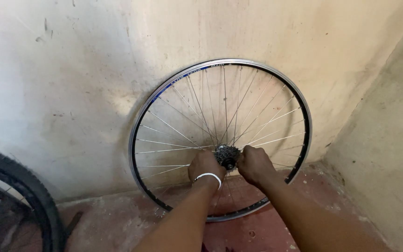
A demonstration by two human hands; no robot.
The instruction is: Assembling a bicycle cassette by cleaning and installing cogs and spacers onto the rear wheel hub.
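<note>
Both hands are at the middle of the wheel. The left hand (204, 166), a white bracelet (209, 177) on its wrist, is curled against the left side of the dark cogset (226, 156); the right hand (255, 164) is closed on its right side. The fingers are hidden behind the knuckles, so how firmly either one grips I cannot tell.

The cogset sits at the hub, spokes (178, 130) fanning out to a bare silver rim (141, 121) with no tyre. The wheel (276, 100) stands upright on the red floor (253, 231), leaning against a stained pale wall (71, 84) near the corner.

At the far left a black tyre (29, 186) of another wheel shows in part.
</note>
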